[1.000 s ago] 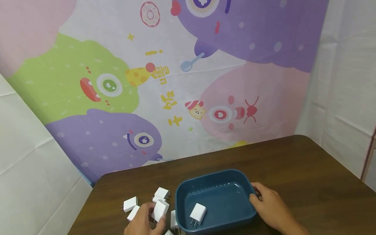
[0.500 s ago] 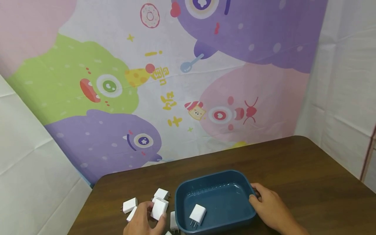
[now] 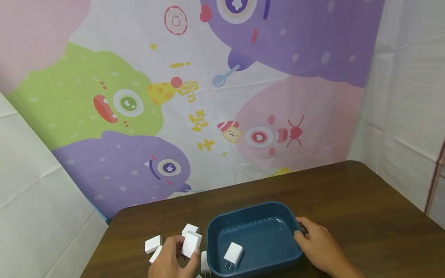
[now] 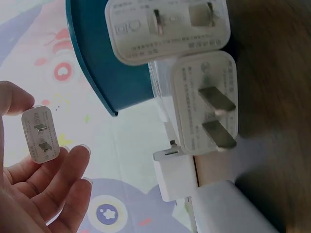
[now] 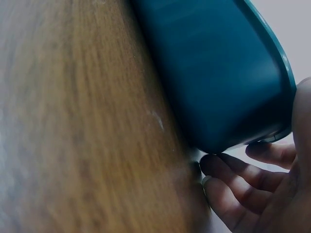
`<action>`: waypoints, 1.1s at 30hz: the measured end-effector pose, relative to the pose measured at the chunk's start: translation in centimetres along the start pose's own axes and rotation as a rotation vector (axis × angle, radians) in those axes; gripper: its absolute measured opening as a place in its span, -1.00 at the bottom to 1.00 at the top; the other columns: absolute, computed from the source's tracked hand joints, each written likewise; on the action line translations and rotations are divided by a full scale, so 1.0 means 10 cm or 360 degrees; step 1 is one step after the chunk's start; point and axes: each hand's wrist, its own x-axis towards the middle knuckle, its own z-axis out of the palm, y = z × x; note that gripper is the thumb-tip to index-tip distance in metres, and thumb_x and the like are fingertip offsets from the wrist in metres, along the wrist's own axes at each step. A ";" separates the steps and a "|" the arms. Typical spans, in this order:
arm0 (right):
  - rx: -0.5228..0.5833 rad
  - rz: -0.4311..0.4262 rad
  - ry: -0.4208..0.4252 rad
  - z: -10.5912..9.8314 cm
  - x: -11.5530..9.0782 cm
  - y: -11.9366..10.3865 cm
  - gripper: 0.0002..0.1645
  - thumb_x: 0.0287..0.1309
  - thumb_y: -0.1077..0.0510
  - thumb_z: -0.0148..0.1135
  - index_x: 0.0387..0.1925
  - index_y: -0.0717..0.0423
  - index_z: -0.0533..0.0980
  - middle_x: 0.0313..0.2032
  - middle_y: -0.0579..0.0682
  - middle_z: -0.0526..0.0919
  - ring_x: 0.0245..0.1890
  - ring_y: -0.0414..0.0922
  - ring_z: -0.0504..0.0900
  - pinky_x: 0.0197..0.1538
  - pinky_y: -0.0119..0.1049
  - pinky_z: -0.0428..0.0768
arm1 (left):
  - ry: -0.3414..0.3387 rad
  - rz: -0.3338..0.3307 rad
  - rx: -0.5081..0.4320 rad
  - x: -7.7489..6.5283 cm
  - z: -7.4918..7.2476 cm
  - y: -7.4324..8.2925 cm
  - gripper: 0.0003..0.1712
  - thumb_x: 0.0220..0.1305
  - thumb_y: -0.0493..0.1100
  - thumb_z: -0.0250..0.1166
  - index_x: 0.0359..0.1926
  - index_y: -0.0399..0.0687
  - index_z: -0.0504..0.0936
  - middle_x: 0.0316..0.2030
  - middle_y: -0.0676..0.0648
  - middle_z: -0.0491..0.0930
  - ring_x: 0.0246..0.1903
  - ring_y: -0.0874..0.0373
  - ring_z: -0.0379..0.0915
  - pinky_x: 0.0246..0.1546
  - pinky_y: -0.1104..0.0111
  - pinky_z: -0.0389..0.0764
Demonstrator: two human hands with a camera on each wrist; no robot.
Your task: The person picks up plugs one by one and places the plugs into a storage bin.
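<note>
Between thumb and fingers, my left hand (image 3: 170,260) pinches a white wall charger (image 3: 191,244), held just left of a blue plastic bin (image 3: 265,233). In the left wrist view the held charger (image 4: 40,133) shows its two flat metal prongs. Another white charger (image 3: 233,253) lies in the bin near its left end, prongs toward me. My right hand (image 3: 321,245) grips the bin's right side, thumb at the rim. From the right wrist view, its fingers (image 5: 243,179) curl around the bin's outer corner.
Loose white chargers lie left of the bin: one at the far left (image 3: 153,244), one behind the held charger (image 3: 190,228), one against the bin's left wall (image 3: 205,262). Everything rests on a dark wooden table (image 3: 365,200). A cartoon-printed cloth (image 3: 208,170) hangs behind it.
My left hand has shifted slightly right with the charger and turned it a little. The right hand stays on the bin, which has barely moved in view.
</note>
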 end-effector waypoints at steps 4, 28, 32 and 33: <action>0.0017 -0.0003 0.0005 0.00 0.00 0.00 -0.58 0.34 0.14 0.15 0.18 0.15 0.52 -0.17 -0.06 0.61 -0.23 -0.20 0.60 -0.17 -0.19 0.57 | -0.0026 -0.0006 -0.0026 0.01 0.00 0.05 -0.55 0.04 0.07 0.48 -0.19 -0.07 0.53 -0.48 0.17 0.45 -0.50 0.37 0.38 -0.47 0.33 0.43; 0.0009 -0.0006 0.0019 0.00 0.00 -0.01 -0.58 0.33 0.15 0.16 0.18 0.17 0.52 -0.19 -0.05 0.61 -0.26 -0.21 0.58 -0.18 -0.22 0.56 | 0.0191 0.0366 -0.0090 -0.03 0.09 0.14 -0.55 -0.10 0.01 0.56 -0.24 -0.05 0.55 -0.52 0.21 0.46 -0.53 0.41 0.36 -0.54 0.43 0.44; 0.0006 -0.0006 0.0020 0.00 0.00 -0.01 -0.59 0.33 0.15 0.16 0.17 0.15 0.52 -0.23 -0.08 0.59 -0.28 -0.22 0.56 -0.20 -0.24 0.53 | 0.0200 0.0367 -0.0118 -0.04 0.10 0.18 -0.56 -0.11 0.00 0.57 -0.25 -0.01 0.56 -0.51 0.25 0.47 -0.52 0.43 0.38 -0.53 0.43 0.46; 0.0010 -0.0004 0.0017 0.00 0.00 -0.01 -0.59 0.33 0.15 0.16 0.18 0.15 0.52 -0.22 -0.08 0.59 -0.28 -0.22 0.56 -0.20 -0.24 0.53 | 0.0184 0.0346 -0.0115 -0.04 0.10 0.20 -0.56 -0.10 0.01 0.57 -0.24 0.01 0.56 -0.51 0.26 0.46 -0.52 0.44 0.38 -0.52 0.43 0.46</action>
